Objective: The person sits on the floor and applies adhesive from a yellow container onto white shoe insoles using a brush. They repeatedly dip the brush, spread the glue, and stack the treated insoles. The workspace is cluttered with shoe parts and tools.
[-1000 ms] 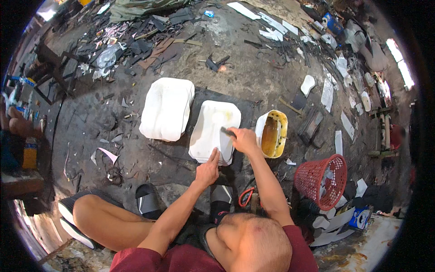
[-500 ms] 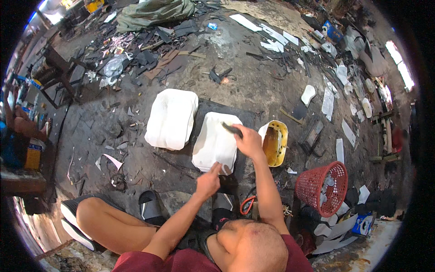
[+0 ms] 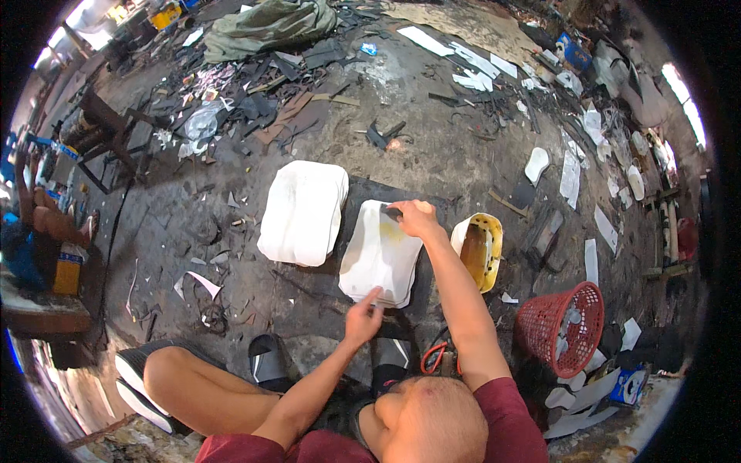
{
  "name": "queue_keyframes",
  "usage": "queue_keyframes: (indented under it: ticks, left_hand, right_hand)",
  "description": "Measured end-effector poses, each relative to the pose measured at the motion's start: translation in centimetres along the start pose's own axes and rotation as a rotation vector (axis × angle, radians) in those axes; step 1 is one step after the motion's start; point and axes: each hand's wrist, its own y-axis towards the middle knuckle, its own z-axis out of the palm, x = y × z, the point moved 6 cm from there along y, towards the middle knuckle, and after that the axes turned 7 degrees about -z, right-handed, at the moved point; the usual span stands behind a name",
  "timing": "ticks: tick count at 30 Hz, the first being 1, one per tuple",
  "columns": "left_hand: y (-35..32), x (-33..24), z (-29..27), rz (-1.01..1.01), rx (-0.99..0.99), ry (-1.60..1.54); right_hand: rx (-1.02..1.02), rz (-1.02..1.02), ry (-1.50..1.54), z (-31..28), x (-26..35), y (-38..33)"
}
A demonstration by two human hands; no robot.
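A stack of white sheets [image 3: 372, 258] with cut corners lies on a dark mat in front of me, a yellowish wet smear on its far part. My right hand [image 3: 417, 219] is closed round a dark brush-like tool [image 3: 394, 211], pressed to the top sheet near its far edge; most of the tool is hidden by the fingers. At the near edge of that stack, my left hand [image 3: 363, 316] pinches the sheet's rim. A second white stack [image 3: 303, 212] sits just to the left. Right of my working stack stands a cut-open yellow container [image 3: 496, 266] with brownish-yellow liquid inside.
A red plastic basket [image 3: 532, 328] leans at the right near my knee. Scraps and offcuts litter the dark floor. A small wooden stool [image 3: 116, 131] stands far left, and a green cloth heap [image 3: 266, 31] lies at the back.
My right hand has moved over the top sheet's far edge, and a yellowish smear now shows there. My left fingers have drawn to the near rim. The whole view has shifted slightly.
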Motion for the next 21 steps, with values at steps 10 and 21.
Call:
queue_keyframes:
  ticks: [10,21]
  left_hand:
    - [0.4,6.9,-2.8,-0.432,-0.322,-0.102]
    - [1.1,7.3,-4.6,-0.457,-0.163,-0.151]
  right_hand:
    - [0.096,-0.236,-0.029,6.5,9.3,-11.7]
    - [-0.121,-0.388,0.01,8.5,12.5,-18.6]
